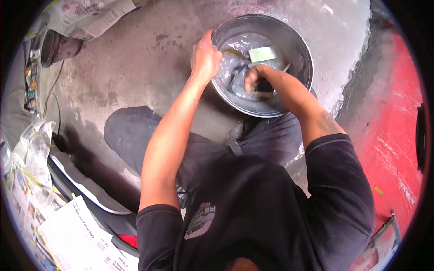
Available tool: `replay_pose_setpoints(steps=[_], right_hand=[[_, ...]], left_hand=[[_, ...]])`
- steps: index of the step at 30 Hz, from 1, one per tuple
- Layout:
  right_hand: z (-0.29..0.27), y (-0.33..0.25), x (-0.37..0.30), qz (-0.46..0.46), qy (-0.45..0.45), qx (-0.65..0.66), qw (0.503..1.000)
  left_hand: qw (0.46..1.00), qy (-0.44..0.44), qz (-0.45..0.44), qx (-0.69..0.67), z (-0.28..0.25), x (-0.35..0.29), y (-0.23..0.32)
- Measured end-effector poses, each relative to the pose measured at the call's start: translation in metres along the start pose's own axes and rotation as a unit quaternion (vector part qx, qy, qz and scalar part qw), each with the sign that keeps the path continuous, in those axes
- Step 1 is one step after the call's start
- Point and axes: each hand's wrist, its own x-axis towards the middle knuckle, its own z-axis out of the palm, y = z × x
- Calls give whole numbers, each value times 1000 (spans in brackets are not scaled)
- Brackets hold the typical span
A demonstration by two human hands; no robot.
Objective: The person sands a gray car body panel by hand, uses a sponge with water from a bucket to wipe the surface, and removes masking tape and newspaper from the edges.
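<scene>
A round grey basin [309,67] with shallow water in it stands in front of me, tilted toward my legs. My left hand [206,58] grips its left rim, the fingers hooked over the edge. Inside the basin my right hand [256,77] is down in the water, fingers bent and closed. What they hold is partly hidden; something dark lies beside and under them. A pale green rectangular block [262,54] is just beyond the right hand. Near the basin's left wall is a thin brownish strip [233,53], its kind unclear.
My bent legs [135,128] are on the near side of the basin. To the left lie a dark bucket [63,47], newspaper sheets [72,230] and a dark panel with a white edge [86,183]. A scuffed red surface [389,135] runs along the right.
</scene>
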Motion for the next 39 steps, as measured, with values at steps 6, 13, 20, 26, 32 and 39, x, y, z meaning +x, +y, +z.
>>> replay_pose_setpoints(steps=[6,13,20,26,32,39], right_hand=[[2,-24,-68,-196,45,73,977],[-5,-11,-134,-264,59,369,889],[7,-31,-171,-369,71,448,812],[-28,-15,-124,-407,144,566,702],[7,-25,-155,-433,321,606,585],[66,-22,-160,-312,557,-171,750]], left_hand=[[999,-30,-27,6,-4,-3,2],[999,-34,-32,12,-4,-2,7],[999,-24,-27,30,-9,-6,2],[999,-3,39,36,4,0,1],[1000,-15,18,9,-6,-4,-8],[1000,20,-4,17,-4,-5,-9]])
